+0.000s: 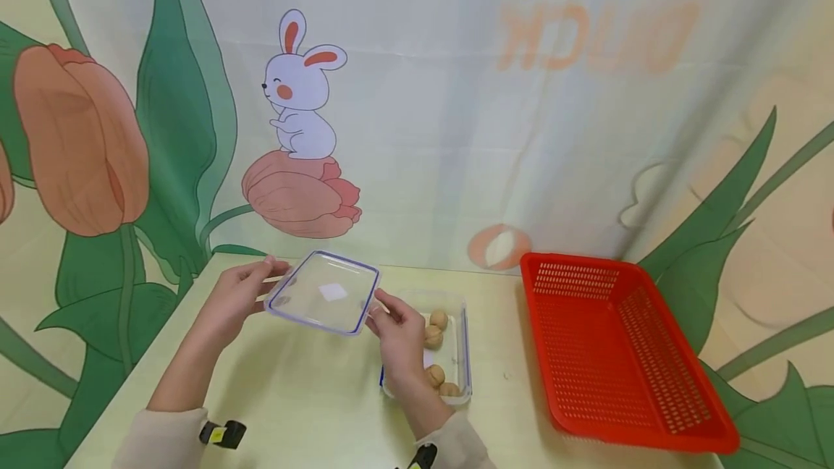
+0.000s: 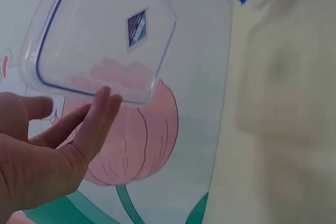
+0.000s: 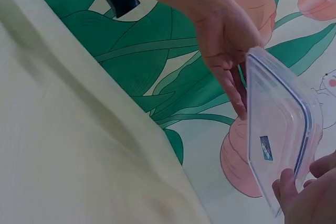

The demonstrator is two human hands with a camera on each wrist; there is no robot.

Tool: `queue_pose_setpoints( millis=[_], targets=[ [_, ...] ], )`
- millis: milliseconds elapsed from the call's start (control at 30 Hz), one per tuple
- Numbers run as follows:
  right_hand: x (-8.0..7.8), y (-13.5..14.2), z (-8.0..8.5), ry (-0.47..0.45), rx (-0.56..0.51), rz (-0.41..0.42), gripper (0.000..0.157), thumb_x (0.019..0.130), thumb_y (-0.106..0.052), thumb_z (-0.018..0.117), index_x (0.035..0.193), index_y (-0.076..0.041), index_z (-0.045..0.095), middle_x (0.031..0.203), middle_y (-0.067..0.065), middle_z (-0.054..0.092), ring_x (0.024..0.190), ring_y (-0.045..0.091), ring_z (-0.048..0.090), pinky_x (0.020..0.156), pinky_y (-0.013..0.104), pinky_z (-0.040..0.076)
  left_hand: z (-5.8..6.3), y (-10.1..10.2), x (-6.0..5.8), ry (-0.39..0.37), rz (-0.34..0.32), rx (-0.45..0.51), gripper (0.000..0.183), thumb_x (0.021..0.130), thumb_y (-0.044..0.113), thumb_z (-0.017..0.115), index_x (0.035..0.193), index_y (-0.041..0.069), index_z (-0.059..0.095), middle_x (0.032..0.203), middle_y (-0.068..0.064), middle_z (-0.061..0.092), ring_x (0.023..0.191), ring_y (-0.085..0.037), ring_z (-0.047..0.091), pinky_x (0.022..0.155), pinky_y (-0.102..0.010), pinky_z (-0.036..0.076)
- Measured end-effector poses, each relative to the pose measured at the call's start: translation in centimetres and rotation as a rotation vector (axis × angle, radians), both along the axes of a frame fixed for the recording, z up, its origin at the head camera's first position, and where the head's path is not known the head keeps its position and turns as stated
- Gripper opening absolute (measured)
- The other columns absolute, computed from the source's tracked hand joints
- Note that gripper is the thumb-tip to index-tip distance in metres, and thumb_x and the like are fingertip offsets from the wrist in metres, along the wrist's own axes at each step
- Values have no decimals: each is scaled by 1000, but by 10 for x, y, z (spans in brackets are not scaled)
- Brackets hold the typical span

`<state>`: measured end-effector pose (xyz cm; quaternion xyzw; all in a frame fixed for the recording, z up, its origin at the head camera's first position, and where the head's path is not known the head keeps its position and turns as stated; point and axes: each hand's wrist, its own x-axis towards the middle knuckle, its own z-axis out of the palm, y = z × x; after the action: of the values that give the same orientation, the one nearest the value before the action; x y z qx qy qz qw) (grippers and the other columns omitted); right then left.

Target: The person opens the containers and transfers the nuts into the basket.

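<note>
A clear plastic lid [image 1: 313, 310] with a blue seal line and a small label is held up, tilted, between both hands. My right hand [image 1: 400, 339] pinches its right edge between thumb and fingers. At the left edge, my left hand [image 1: 234, 295] touches the lid with nearly straight fingertips, and its thumb stands off the edge. Below and partly behind the right forearm, a clear plastic food container [image 1: 465, 353] sits on the table with several walnuts [image 1: 433, 337] inside. The forearm hides part of the container.
A red perforated plastic basket [image 1: 606, 353] stands on the pale table [image 1: 293, 396] to the right of the container. Behind the table hangs a curtain [image 1: 417, 129] printed with tulips and a rabbit.
</note>
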<state>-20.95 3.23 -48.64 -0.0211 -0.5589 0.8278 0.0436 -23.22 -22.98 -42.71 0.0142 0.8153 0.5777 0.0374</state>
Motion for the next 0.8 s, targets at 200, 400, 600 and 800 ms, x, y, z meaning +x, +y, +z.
queue_pose_setpoints(
  millis=[200, 400, 600, 800],
  targets=[
    [2, -7, -17, 35, 166, 60, 31, 100, 4, 67, 131, 7, 69, 129, 23, 71, 116, 33, 72, 97, 31, 59, -12, -22, -3, -97, -69, -86, 66, 114, 43, 48, 154, -9, 43, 151, -32, 52, 135, -49, 56, 101, -54, 57],
    [6, -20, -32, 43, 245, 87, 32, 100, 6, 65, 132, 10, 67, 124, 23, 73, 114, 31, 73, 94, 26, 59, -28, -34, -6, -139, -81, -152, 52, 112, 23, 56, 150, -11, 48, 141, -31, 58, 125, -45, 62, 94, -55, 60],
    [9, -34, -44, 24, 256, 101, 45, 97, 9, 62, 142, 11, 59, 122, 19, 67, 98, 21, 70, 79, 28, 63, -46, -43, -9, -182, -50, -191, 47, 110, 18, 59, 149, -7, 50, 139, -29, 59, 124, -46, 61, 93, -57, 60],
    [12, -48, -57, -33, 301, 161, 55, 96, 8, 57, 151, 7, 51, 114, 12, 59, 86, 11, 59, 66, 29, 62, -67, -55, -10, -272, -40, -171, 49, 110, 18, 59, 148, -10, 48, 142, -31, 56, 128, -48, 58, 94, -55, 60]
  ],
)
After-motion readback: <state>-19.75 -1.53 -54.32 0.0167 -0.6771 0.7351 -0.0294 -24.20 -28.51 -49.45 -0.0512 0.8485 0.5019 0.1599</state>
